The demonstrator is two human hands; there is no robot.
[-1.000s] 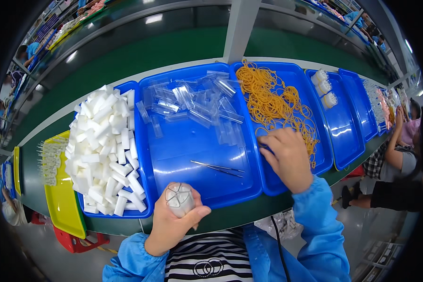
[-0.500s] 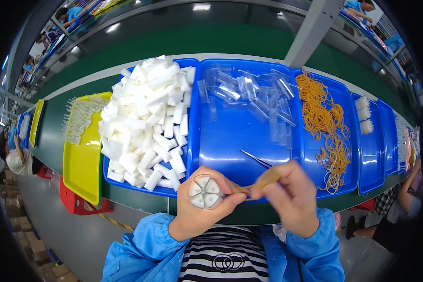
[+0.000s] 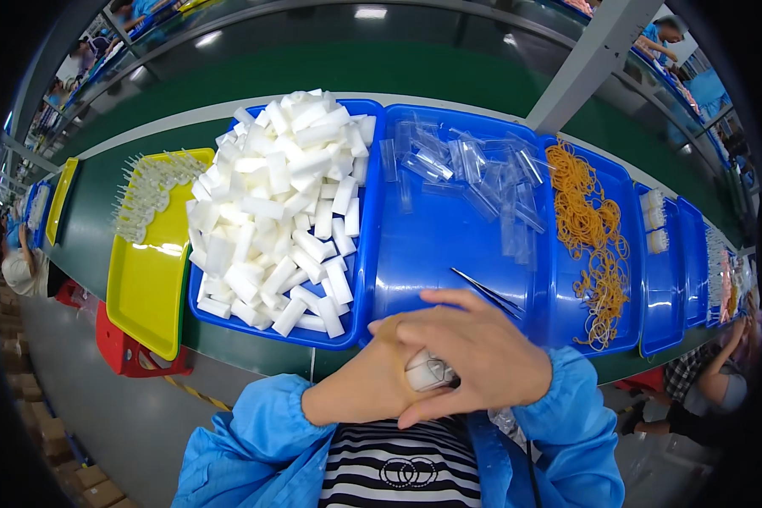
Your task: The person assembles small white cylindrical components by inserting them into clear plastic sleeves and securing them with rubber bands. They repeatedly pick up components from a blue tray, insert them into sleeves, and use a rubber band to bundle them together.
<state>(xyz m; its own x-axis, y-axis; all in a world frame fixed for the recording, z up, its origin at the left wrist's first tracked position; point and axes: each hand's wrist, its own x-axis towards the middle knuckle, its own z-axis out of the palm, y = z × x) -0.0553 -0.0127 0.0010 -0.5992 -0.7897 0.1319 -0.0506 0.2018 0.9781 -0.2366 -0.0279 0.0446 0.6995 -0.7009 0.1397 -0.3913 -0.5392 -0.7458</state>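
Both sets of fingers (image 3: 449, 343) are closed around a small white bundle (image 3: 427, 372), held before the desk's near edge; the right hand (image 3: 474, 356) overlaps the left hand (image 3: 360, 385). Banding looks underway; whether a rubber band (image 3: 588, 229) is on cannot be told.

Both hands meet close to the chest, forearms in light blue sleeves coming in from either side. The left hand (image 3: 372, 381) curls its fingers inward from below. The right hand (image 3: 474, 356) lies over it, fingers spread and bent, covering most of the left fingertips.
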